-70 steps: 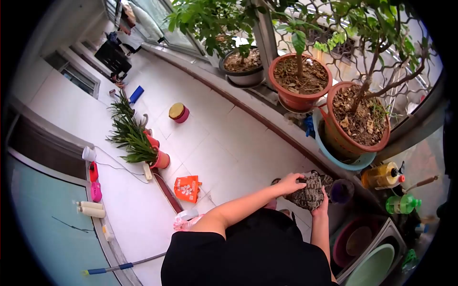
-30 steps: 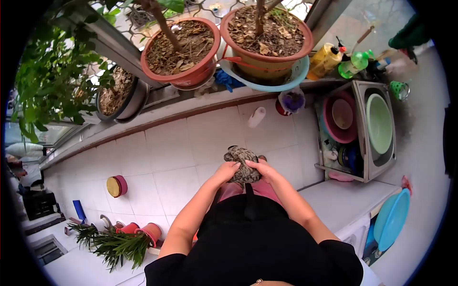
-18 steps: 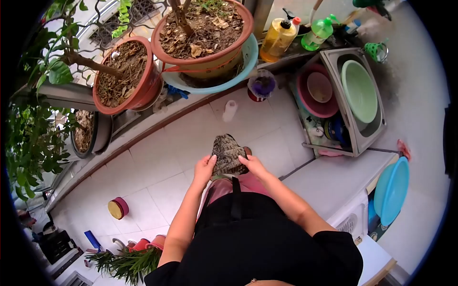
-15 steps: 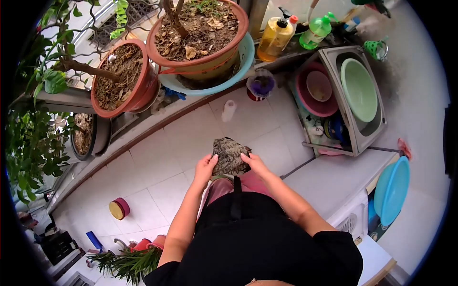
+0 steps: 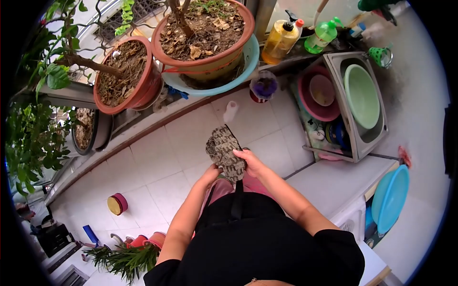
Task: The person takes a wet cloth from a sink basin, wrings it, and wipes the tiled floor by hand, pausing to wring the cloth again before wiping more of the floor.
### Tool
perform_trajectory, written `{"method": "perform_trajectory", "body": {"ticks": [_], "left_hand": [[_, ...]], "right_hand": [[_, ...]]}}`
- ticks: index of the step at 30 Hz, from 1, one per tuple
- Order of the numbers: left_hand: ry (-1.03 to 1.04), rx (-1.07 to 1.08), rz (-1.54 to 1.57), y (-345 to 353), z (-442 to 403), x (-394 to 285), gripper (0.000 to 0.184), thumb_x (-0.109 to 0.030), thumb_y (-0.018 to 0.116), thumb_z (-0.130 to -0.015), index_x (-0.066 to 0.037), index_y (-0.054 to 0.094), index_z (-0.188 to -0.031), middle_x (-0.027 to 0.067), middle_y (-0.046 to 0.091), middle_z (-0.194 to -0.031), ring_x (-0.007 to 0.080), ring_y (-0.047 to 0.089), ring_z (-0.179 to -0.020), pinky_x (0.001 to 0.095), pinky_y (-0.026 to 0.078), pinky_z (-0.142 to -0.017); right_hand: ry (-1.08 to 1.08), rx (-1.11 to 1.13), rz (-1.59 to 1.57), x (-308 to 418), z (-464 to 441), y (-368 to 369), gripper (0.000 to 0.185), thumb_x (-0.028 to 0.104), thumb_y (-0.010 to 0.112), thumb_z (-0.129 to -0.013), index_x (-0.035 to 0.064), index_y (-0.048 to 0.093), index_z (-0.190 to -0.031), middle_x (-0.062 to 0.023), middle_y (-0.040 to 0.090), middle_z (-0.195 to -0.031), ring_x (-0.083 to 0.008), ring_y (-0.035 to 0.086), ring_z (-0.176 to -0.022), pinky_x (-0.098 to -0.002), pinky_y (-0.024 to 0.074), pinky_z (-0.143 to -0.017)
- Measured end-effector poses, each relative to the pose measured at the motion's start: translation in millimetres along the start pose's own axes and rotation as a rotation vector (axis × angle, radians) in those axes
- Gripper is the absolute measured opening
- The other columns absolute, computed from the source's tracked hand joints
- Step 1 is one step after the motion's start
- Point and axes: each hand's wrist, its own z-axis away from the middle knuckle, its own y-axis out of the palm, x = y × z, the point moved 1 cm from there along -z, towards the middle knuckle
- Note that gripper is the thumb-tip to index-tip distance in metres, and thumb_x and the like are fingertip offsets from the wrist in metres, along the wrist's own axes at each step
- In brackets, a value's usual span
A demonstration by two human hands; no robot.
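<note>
- The cloth is above the floor, in front of the person's lap, tilted, well in from the floor's edge along the ledge.
- The right grip pinches its right edge, thumb on top, fingers beneath.
- The left grip is at its lower left edge, fingers partly hidden; how tightly these close I cannot tell.
- Pale tiles spread from the cloth leftward to one round stool, well apart.
- On the ledge: three round pots, two reddish, one dark grey; one reddish pot sits in a pale blue basin.
- Three plastic bottles stand near the ledge's right end, two yellowish, one green.
- One bin with a purple inside stands beside the ledge.
- One green oval basin lies in the metal sink.
- The cloth is one piece, thick-looking, grey-brown, mottled, irregular in outline.
</note>
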Motion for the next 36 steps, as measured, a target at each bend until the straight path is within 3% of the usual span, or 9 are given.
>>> {"method": "perform_trajectory", "body": {"ticks": [2,5,17,21,25,28,31,34,36], "left_hand": [[0.107,0.019,0.250,7,20,-29,0.051,-0.024,0.054,-0.092,-0.002,0.046,-0.137,0.0100,0.056,-0.131,0.0202,0.052,-0.120,0.0340,0.041,-0.100],[0.128,0.031,0.447,0,43,-55,0.053,-0.035,0.052,-0.094,-0.004,0.047,-0.136,0.0094,0.055,-0.132,0.0209,0.051,-0.122,0.0348,0.039,-0.103],[0.330,-0.075,1.085,-58,78,-6,0.046,-0.029,0.032,-0.100,0.000,0.047,-0.133,0.0119,0.055,-0.132,0.0253,0.051,-0.123,0.0414,0.040,-0.105],[0.370,-0.125,1.197,-78,109,5,0.046,-0.030,0.032,-0.100,-0.001,0.047,-0.133,0.0116,0.055,-0.132,0.0249,0.052,-0.122,0.0412,0.041,-0.103],[0.239,-0.190,1.075,-101,149,20,0.044,-0.034,0.035,-0.100,-0.005,0.048,-0.131,0.0089,0.056,-0.129,0.0223,0.054,-0.117,0.0400,0.044,-0.097],[0.266,-0.379,1.117,-121,176,49,0.043,-0.034,0.040,-0.099,-0.005,0.049,-0.130,0.0086,0.058,-0.128,0.0218,0.054,-0.117,0.0404,0.043,-0.098],[0.431,-0.474,1.226,-146,194,95,0.043,-0.034,0.043,-0.099,-0.004,0.049,-0.129,0.0096,0.057,-0.128,0.0246,0.054,-0.118,0.0424,0.041,-0.101],[0.749,-0.453,1.629,-163,217,138,0.051,-0.040,0.040,-0.099,-0.002,0.044,-0.133,0.0127,0.052,-0.134,0.0297,0.050,-0.124,0.0450,0.037,-0.107],[0.723,-0.537,1.873,-169,229,158,0.054,-0.042,0.037,-0.100,-0.001,0.042,-0.135,0.0139,0.051,-0.136,0.0301,0.047,-0.127,0.0448,0.035,-0.109]], "right_hand": [[0.020,0.011,0.098,-2,-5,6,0.038,0.032,0.065,-0.089,0.0004,0.063,-0.110,-0.0083,0.069,-0.103,-0.0169,0.066,-0.092,-0.0317,0.0519,-0.085],[0.057,0.001,0.126,-2,-12,15,0.038,0.032,0.065,-0.089,0.0005,0.063,-0.110,-0.0080,0.069,-0.102,-0.0166,0.066,-0.092,-0.0318,0.0518,-0.084],[0.177,-0.006,0.245,-34,-41,58,0.039,0.027,0.061,-0.091,0.0011,0.055,-0.119,-0.0085,0.063,-0.114,-0.0193,0.061,-0.106,-0.0374,0.0491,-0.091],[0.224,0.027,0.403,-48,-48,96,0.041,0.028,0.061,-0.090,0.0015,0.055,-0.120,-0.0082,0.062,-0.115,-0.0194,0.061,-0.103,-0.0370,0.0488,-0.089],[0.216,-0.011,0.612,-74,-59,124,0.041,0.027,0.062,-0.087,0.0016,0.054,-0.118,-0.0087,0.063,-0.109,-0.0207,0.062,-0.099,-0.0369,0.0491,-0.085],[0.214,0.052,0.718,-96,-66,149,0.040,0.025,0.062,-0.087,0.0010,0.054,-0.119,-0.0095,0.064,-0.107,-0.0209,0.062,-0.097,-0.0364,0.0497,-0.084],[0.265,0.025,0.778,-122,-77,171,0.036,0.025,0.061,-0.090,0.0027,0.056,-0.118,-0.0087,0.064,-0.111,-0.0209,0.060,-0.101,-0.0404,0.0472,-0.089],[0.281,0.123,0.822,-150,-84,208,0.035,0.026,0.060,-0.090,0.0011,0.059,-0.115,-0.0091,0.065,-0.107,-0.0208,0.062,-0.096,-0.0378,0.0485,-0.087],[0.306,0.180,0.778,-172,-89,233,0.033,0.026,0.061,-0.091,-0.0007,0.061,-0.111,-0.0093,0.067,-0.103,-0.0206,0.064,-0.093,-0.0355,0.0501,-0.086]]}}
